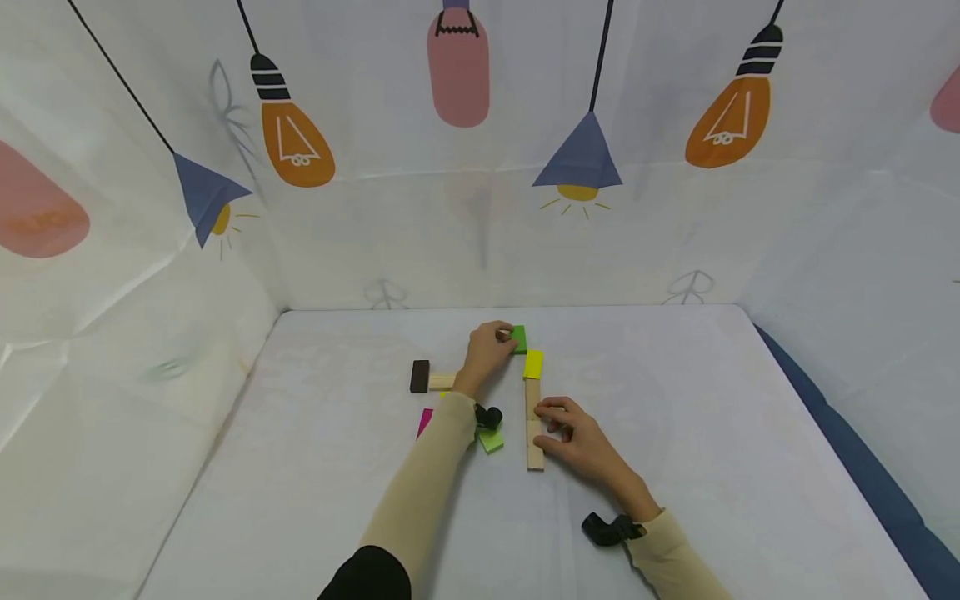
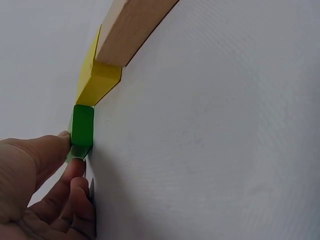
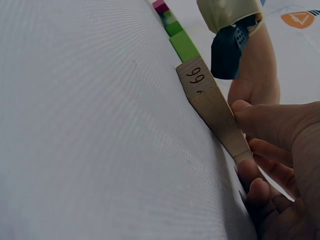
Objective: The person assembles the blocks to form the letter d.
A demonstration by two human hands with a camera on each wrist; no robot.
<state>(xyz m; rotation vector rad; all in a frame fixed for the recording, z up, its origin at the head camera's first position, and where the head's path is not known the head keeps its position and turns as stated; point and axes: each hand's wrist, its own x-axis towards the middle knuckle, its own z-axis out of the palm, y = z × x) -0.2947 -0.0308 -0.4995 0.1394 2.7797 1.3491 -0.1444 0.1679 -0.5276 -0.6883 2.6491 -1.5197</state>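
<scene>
At the far end of a short column of blocks, my left hand (image 1: 486, 354) pinches a green block (image 1: 520, 338) between thumb and fingers. In the left wrist view the green block (image 2: 83, 125) stands at the corner of a yellow block (image 2: 101, 84). Behind that yellow block, on the head view's near side, two plain wooden blocks (image 1: 533, 398) lie end to end. My right hand (image 1: 585, 442) rests thumb and fingertips along their right side, fingers loosely bent. One wooden block (image 3: 195, 77) carries the number 99 on its end.
Left of the column lie a dark brown block (image 1: 420, 377), a plain wooden block (image 1: 441, 382), a magenta block (image 1: 424, 421) and a light green block (image 1: 491, 440). My left forearm partly covers this group. The white table (image 1: 675, 375) meets a printed cloth wall behind.
</scene>
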